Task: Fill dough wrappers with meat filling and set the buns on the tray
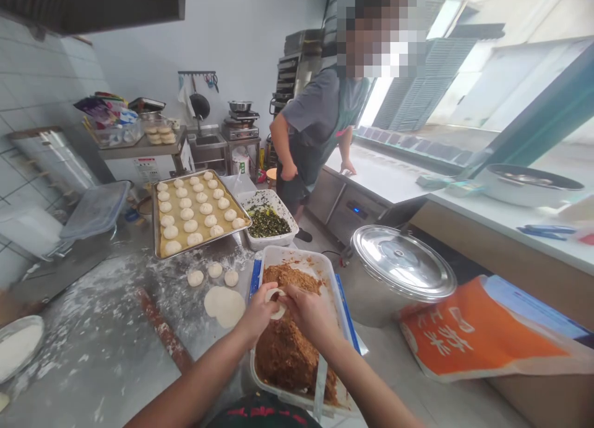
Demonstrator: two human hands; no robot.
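Over a white plastic tub (335, 292) of brown minced filling (288, 350), both hands are closed on one small bun (277, 313) of white dough. My left hand (258, 312) cups it from the left. From the other side, the fingers of my right hand (304, 307) pinch its edge, where dark filling shows in the opening. A flat metal spatula (320, 388) leans in the tub under my right forearm. Left of the tub lie overlapping round dough wrappers (225, 305), with several shaped buns (215, 270) just behind them.
A baking tray (155, 224) holds rows of buns beside a tub of chopped greens (266, 222). A floury rolling pin (162, 329) and bowl of flour (18, 347) are leftward. Rightward stand a lidded steel pot (401, 261) and orange bag (477, 329). A co-worker (320, 112) stands beyond.
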